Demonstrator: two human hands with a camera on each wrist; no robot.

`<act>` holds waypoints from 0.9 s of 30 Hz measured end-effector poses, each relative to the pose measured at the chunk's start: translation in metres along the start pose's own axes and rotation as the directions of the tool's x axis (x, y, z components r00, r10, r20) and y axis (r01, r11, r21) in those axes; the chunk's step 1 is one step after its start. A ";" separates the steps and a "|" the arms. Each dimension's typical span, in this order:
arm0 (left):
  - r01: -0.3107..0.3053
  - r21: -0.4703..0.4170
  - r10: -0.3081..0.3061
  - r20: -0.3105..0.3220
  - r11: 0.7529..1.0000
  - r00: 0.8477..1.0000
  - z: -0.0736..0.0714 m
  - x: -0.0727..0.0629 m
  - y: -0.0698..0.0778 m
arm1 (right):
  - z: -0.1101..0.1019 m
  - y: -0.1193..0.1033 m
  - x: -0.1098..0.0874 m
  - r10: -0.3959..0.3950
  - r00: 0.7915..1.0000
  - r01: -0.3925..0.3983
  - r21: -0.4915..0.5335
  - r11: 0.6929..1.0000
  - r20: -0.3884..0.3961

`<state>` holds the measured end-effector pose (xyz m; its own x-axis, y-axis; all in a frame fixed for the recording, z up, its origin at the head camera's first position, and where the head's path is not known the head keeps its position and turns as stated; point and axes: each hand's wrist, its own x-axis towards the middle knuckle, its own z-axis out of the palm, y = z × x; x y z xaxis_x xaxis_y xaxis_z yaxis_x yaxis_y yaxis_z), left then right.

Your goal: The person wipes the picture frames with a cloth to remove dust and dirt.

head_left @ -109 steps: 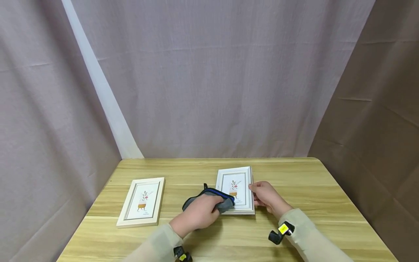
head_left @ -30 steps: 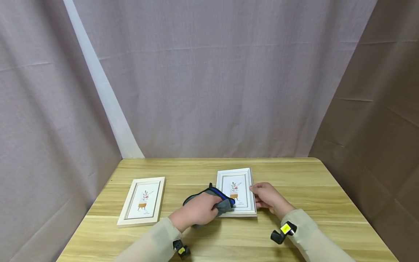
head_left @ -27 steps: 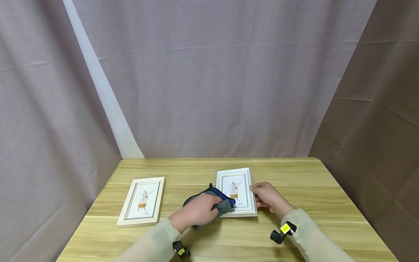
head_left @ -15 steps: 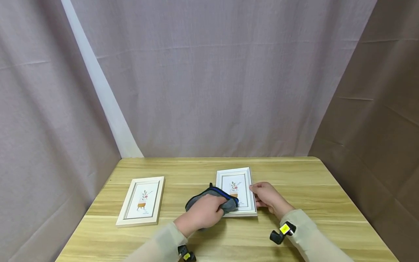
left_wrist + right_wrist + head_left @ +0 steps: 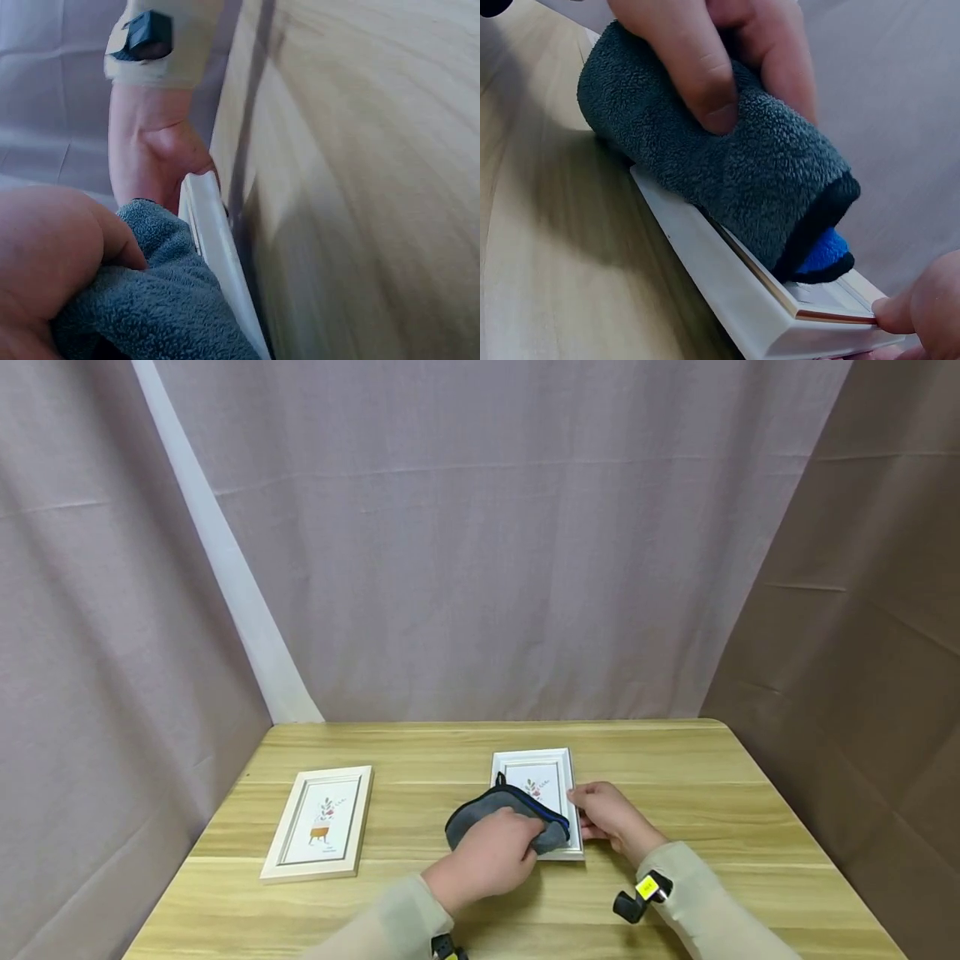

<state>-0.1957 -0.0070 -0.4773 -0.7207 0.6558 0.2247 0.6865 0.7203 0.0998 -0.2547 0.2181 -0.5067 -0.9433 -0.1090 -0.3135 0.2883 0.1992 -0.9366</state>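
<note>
A white picture frame [image 5: 533,760] with a plant print lies towards the middle of the table, its near edge slightly raised in the left wrist view. My left hand [image 5: 491,858] grips a folded grey towel [image 5: 480,814] with black edging and a blue inner side. The towel lies over the lower part of the frame and hides much of the print. My right hand [image 5: 611,817] holds the frame's right edge, thumb on top and fingers beneath. In the right wrist view the towel [image 5: 705,150] touches the frame [image 5: 720,292] along its border.
A second, cream picture frame [image 5: 360,818] with a like print lies flat at the left of the wooden table [image 5: 420,760]. Grey-mauve curtains [image 5: 480,568] hang behind the table and at both sides.
My left hand has slid the towel to the right across the lower part of the white frame, covering more of the print. The right hand keeps its hold on the frame's edge.
</note>
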 end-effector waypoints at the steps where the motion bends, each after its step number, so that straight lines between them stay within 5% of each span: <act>1: -0.023 0.029 0.023 -0.012 0.999 1.000 0.002 -0.001 0.001 | 0.000 0.001 0.000 0.003 1.000 -0.003 0.002 1.000 0.000; 5: -0.093 0.127 0.094 -0.008 0.988 0.995 0.005 -0.005 0.001 | 0.000 0.003 0.000 0.007 1.000 -0.007 0.004 1.000 0.003; 11: -0.159 0.174 0.143 0.100 0.972 0.985 0.003 -0.014 -0.006 | -0.001 0.004 0.001 0.007 1.000 -0.007 0.001 1.000 0.006; 20: -0.110 0.213 0.075 0.164 0.971 0.984 -0.002 -0.021 -0.024 | -0.006 0.003 0.005 -0.008 1.000 0.008 0.009 1.000 -0.008; 27: -0.051 0.276 0.005 0.165 0.960 0.986 -0.002 -0.026 -0.036 | -0.014 0.000 0.007 -0.036 0.997 0.031 -0.078 0.997 -0.075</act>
<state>-0.2013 -0.0502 -0.4845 -0.7234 0.6876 0.0621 0.6690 0.7203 -0.1833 -0.2638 0.2307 -0.5068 -0.9628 -0.0428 -0.2666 0.2457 0.2709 -0.9307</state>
